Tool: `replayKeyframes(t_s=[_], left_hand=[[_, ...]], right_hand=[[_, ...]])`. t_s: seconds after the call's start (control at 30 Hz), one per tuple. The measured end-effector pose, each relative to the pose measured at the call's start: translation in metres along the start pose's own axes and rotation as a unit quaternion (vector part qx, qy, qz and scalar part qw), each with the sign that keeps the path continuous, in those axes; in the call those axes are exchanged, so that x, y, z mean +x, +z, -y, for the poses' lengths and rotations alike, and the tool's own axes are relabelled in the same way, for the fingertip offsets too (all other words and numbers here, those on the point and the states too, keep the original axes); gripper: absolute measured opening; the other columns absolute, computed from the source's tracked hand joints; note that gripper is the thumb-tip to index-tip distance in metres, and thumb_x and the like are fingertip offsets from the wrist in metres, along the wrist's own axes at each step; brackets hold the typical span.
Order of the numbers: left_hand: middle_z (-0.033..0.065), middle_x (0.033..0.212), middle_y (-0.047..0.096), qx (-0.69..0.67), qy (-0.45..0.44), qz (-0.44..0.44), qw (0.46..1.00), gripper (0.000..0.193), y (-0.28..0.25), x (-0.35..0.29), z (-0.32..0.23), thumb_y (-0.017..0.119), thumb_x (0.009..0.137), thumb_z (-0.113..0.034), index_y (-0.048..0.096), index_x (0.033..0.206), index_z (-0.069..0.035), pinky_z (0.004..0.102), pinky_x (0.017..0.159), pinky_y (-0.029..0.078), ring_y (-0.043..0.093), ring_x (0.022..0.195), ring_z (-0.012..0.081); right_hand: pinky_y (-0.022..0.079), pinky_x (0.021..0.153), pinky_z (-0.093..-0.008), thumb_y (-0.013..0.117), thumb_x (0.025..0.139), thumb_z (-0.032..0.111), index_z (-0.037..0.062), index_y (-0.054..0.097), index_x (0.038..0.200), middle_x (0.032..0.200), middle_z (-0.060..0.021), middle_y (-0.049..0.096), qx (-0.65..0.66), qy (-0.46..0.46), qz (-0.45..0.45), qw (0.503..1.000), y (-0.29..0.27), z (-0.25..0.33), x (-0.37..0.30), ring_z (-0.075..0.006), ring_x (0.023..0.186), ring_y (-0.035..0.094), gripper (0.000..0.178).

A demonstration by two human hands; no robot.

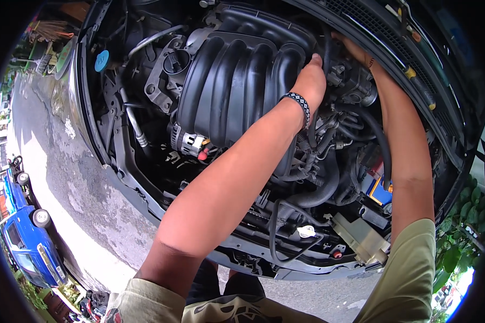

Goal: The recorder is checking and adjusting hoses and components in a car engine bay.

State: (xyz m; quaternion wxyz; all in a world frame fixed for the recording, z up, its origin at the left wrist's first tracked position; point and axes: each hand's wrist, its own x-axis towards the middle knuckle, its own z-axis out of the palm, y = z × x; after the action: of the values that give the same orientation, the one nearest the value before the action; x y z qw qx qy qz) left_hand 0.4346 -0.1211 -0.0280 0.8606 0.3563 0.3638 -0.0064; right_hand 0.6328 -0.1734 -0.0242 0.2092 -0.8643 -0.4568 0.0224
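A black ribbed plastic intake manifold (229, 81) covers the top of the engine. My left hand (311, 81) is at its right end, the thumb lying along the edge. The other fingers drop out of sight on the far side, so their grip is hidden. Farther back, my right hand (353, 49) reaches in under the cowl edge, beyond the metal throttle body (364, 91). Its fingers disappear behind black hoses and parts, and what they touch is not visible. A patterned band (298, 102) circles my left wrist.
Below my left wrist run wiring and hoses (310, 161). An alternator (187, 141) with a red cap sits lower left. A yellow-and-blue battery (380, 191) and a pale plastic reservoir (361, 237) are near my right arm. The front crossmember (285, 269) spans the near side; a blue vehicle (29, 242) stands beyond.
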Motion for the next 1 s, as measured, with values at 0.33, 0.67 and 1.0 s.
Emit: replayKeyframes(t_s=[0.33,0.67,1.0], left_hand=[[0.0119,0.083,0.064,0.017,-0.053,-0.121,0.991,0.037,0.0,0.078,0.003,0.032,0.095,-0.024,0.064,0.095,-0.006,0.0449,0.062,0.057,0.064,0.075,0.0267],[0.0167,0.117,0.062,-0.035,-0.011,-0.152,0.988,0.041,0.008,0.077,0.011,0.03,0.094,-0.022,0.052,0.124,-0.007,0.0612,0.091,0.048,0.062,0.105,0.0342],[0.0143,0.094,0.064,-0.076,-0.051,-0.135,0.987,0.041,-0.002,0.081,0.01,0.029,0.095,-0.028,0.061,0.105,-0.006,0.0557,0.091,0.048,0.061,0.085,0.0337]], right_hand=[[0.052,0.088,-0.0407,0.06,0.091,0.044,0.0073,0.065,0.118,0.107,-0.016,0.068,-0.017,0.004,0.003,1.0,-0.001,-0.024,0.024,-0.0278,0.098,0.065,0.046],[0.051,0.089,-0.0408,0.059,0.091,0.045,0.0082,0.066,0.117,0.108,-0.0156,0.068,-0.064,0.035,0.011,0.997,0.007,-0.061,-0.006,-0.0287,0.1,0.065,0.046],[0.051,0.09,-0.0409,0.058,0.091,0.047,0.0091,0.066,0.116,0.109,-0.0153,0.068,-0.091,0.038,0.021,0.995,0.029,-0.049,-0.004,-0.0297,0.102,0.065,0.046]])
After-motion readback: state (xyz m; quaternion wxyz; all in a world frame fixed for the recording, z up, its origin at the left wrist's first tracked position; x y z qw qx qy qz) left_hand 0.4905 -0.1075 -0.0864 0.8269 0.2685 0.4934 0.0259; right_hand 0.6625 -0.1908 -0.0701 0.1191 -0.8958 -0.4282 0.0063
